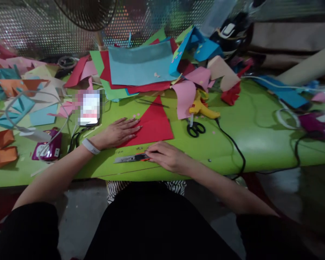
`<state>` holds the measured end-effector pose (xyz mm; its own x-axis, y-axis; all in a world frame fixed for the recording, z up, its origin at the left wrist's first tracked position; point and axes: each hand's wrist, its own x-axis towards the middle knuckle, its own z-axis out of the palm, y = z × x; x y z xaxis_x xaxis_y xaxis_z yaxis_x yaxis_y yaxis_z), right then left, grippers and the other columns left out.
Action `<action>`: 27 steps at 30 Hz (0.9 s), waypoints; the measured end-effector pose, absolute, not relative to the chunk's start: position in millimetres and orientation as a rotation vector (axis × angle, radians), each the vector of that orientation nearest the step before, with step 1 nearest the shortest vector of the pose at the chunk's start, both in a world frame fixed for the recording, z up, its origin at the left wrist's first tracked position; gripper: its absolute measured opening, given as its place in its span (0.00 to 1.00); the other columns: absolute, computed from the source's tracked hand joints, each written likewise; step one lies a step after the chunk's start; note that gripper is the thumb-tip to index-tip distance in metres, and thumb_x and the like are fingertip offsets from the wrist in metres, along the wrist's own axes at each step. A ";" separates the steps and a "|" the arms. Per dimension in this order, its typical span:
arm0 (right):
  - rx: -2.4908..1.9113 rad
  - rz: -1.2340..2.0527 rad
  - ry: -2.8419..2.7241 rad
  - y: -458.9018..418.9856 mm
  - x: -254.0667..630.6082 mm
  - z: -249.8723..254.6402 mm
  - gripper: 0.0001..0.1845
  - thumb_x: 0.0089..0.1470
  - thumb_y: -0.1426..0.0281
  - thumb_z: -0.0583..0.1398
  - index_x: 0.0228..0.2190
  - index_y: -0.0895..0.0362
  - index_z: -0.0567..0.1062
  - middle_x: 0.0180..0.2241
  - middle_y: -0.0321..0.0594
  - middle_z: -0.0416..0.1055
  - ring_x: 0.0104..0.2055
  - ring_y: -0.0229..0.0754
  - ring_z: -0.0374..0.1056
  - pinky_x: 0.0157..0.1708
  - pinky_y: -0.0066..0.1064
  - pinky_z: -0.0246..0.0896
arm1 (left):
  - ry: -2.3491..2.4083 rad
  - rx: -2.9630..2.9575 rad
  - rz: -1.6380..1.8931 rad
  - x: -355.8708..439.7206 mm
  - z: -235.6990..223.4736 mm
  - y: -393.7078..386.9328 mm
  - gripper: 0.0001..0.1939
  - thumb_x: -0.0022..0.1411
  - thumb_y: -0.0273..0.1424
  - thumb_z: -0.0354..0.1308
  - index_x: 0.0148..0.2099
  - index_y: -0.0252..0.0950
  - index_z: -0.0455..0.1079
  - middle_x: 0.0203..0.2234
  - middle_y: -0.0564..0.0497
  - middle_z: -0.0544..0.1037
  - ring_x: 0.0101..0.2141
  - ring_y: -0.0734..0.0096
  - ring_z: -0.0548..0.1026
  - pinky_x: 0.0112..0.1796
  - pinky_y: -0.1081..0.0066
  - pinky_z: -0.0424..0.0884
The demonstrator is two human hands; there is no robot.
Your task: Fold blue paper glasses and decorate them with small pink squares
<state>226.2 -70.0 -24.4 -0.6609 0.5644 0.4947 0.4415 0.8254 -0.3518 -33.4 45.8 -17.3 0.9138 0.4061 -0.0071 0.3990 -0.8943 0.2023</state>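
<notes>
A red paper triangle [157,124], apparently folded, lies on the green table in front of me. My left hand [121,132] rests flat on its left part, fingers stretched out toward the right. Just below the paper's lower edge, my right hand [165,155] has its fingers closed on the right end of a utility knife [135,157]. The knife lies low over the table, its blade end pointing left. My right fingers hide part of its handle.
Black-handled scissors [196,129] and a yellow glue gun [203,106] lie to the right, the gun's cord trailing off. Stacked coloured paper [142,65] stands behind. At left are a lit phone [90,107], a purple power socket [50,146] and folded paper pieces [21,104].
</notes>
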 end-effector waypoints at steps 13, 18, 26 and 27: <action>-1.097 -0.026 -2.192 -84.6 352.0 -32.8 0.13 0.60 0.74 0.62 0.46 0.54 0.79 0.41 0.45 0.79 0.44 0.46 0.75 0.43 0.43 0.74 | 0.939 2.498 0.243 -35.3 14.0 50.1 0.32 0.66 0.45 0.56 0.68 0.41 0.60 0.60 0.40 0.70 0.57 0.52 0.70 0.57 0.54 0.66; -1.168 -0.071 -2.137 -72.4 369.0 -30.0 0.15 0.58 0.65 0.65 0.47 0.55 0.78 0.43 0.47 0.78 0.45 0.48 0.75 0.44 0.45 0.73 | 1.164 2.323 0.194 -31.6 23.3 62.6 0.37 0.59 0.49 0.61 0.66 0.40 0.63 0.43 0.43 0.77 0.38 0.60 0.76 0.39 0.64 0.73; -1.666 -0.502 -1.544 2.8 437.1 -19.8 0.31 0.57 0.63 0.62 0.59 0.61 0.66 0.58 0.62 0.64 0.60 0.61 0.60 0.57 0.57 0.58 | 1.249 1.912 0.408 -19.6 41.3 70.8 0.28 0.57 0.46 0.65 0.57 0.41 0.73 0.32 0.49 0.79 0.31 0.67 0.76 0.26 0.74 0.71; -1.716 -0.496 -1.522 9.3 444.4 -21.3 0.34 0.57 0.61 0.63 0.60 0.62 0.64 0.60 0.64 0.61 0.62 0.62 0.58 0.58 0.58 0.56 | 1.250 1.864 0.459 -17.1 43.5 70.9 0.26 0.56 0.46 0.66 0.54 0.41 0.75 0.33 0.49 0.80 0.31 0.67 0.76 0.26 0.74 0.72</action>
